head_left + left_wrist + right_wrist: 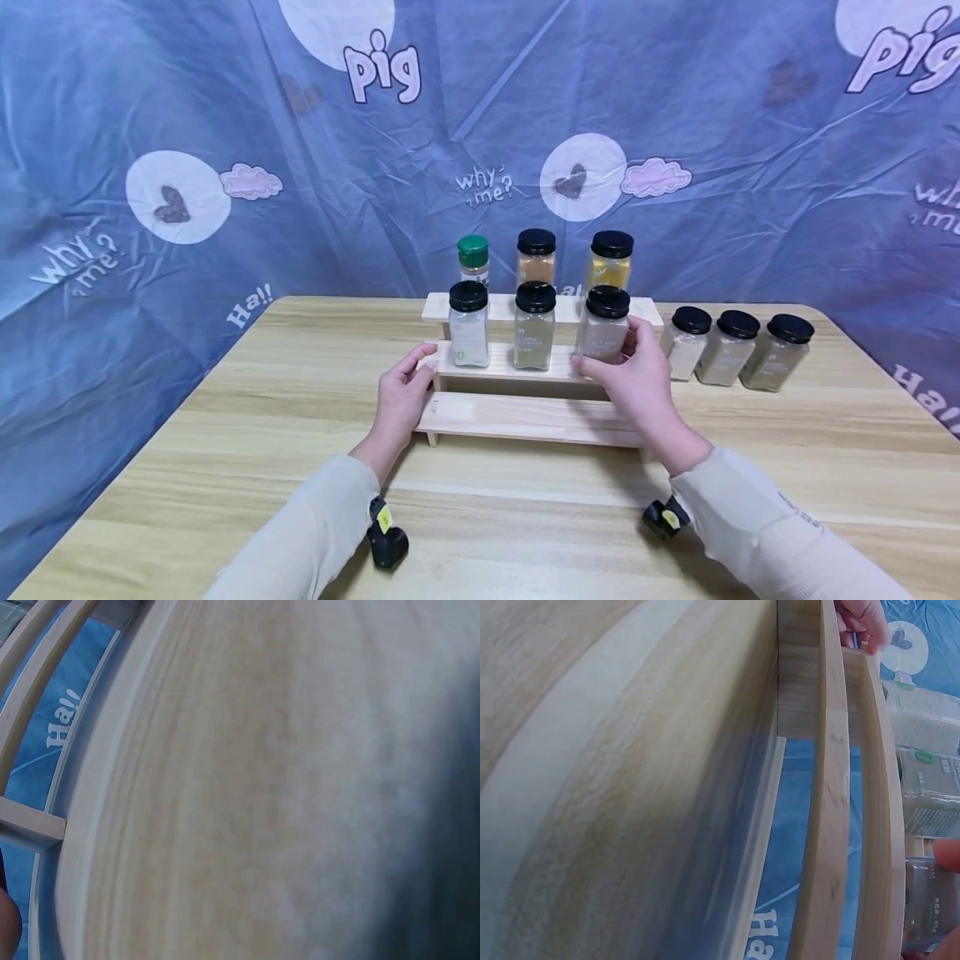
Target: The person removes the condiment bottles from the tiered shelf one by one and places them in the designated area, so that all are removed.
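Stepped rack at mid-table: bottom step bare; left hand rests against its left end, fingers relaxed, gripping nothing. Middle step: three black-capped jars, the right hand curled around the rightmost jar, probably setting it down; top step holds one green-capped and two black-capped jars. Right of the rack stand three spare jars; the next move likely calls for letting go and reaching there.
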The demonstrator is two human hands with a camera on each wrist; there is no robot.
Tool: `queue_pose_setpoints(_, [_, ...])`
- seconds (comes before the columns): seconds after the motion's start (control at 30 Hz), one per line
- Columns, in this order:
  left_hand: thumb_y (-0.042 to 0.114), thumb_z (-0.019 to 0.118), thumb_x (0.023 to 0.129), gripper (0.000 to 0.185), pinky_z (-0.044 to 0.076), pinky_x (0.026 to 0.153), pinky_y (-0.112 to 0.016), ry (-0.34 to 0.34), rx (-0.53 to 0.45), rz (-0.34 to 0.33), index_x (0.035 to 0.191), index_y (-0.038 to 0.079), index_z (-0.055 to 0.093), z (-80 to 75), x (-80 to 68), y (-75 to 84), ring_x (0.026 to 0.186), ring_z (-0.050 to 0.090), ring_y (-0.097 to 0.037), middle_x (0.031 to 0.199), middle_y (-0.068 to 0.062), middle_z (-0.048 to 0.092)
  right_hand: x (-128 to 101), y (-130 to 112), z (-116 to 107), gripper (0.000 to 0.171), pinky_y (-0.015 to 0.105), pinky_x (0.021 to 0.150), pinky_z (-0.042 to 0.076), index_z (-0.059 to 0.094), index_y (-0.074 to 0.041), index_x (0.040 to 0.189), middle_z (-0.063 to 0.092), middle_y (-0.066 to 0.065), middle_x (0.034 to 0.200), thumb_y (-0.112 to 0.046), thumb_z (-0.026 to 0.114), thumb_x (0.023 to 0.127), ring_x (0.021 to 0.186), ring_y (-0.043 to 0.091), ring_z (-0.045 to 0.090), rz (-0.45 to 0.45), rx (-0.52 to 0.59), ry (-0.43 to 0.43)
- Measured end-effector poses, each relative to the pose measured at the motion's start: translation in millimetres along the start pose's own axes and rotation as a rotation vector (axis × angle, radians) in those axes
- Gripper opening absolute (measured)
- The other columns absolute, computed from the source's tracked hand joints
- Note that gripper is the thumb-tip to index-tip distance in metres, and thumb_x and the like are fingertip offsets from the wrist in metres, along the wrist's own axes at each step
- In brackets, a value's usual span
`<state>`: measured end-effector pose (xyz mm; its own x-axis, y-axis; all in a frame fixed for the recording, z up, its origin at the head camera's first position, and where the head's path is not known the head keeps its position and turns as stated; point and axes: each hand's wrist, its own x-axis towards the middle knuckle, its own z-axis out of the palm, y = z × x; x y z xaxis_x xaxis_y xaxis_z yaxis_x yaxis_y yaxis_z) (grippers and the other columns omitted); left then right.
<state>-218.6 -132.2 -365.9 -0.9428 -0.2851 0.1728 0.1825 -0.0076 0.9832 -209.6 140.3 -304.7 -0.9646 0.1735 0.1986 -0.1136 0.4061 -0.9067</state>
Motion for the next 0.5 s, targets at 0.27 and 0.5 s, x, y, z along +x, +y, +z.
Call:
queue_pose_setpoints(0.27, [0.002,0.058,0.084,0.030,0.049,0.067,-0.016,0.011,0.005,0.006,0.114,0.002,0.064,-0.1,-0.1,2.2,0.071,0.059,-0.001,0.086,-0.003,0.069,-1.4,1.5,-0.1,0.078,0.028,0.087,0.039,0.035,-0.005,0.135,0.051,0.014,0.118,-0.012,0.078,0.071,0.103,0.020,0.048,0.011,0.026,0.024])
queue_pose_setpoints(0.5, [0.002,0.058,0.085,0.030,0.050,0.068,-0.016,0.007,0.010,-0.007,0.114,0.004,0.065,-0.5,-0.7,1.7,0.071,0.059,-0.001,0.084,-0.001,0.067,-2.3,4.7,-2.1,0.077,0.023,0.083,0.039,0.036,-0.006,0.135,0.050,0.012,0.116,-0.010,0.078,0.071,0.099,0.015,0.047,-0.001,0.054,0.051])
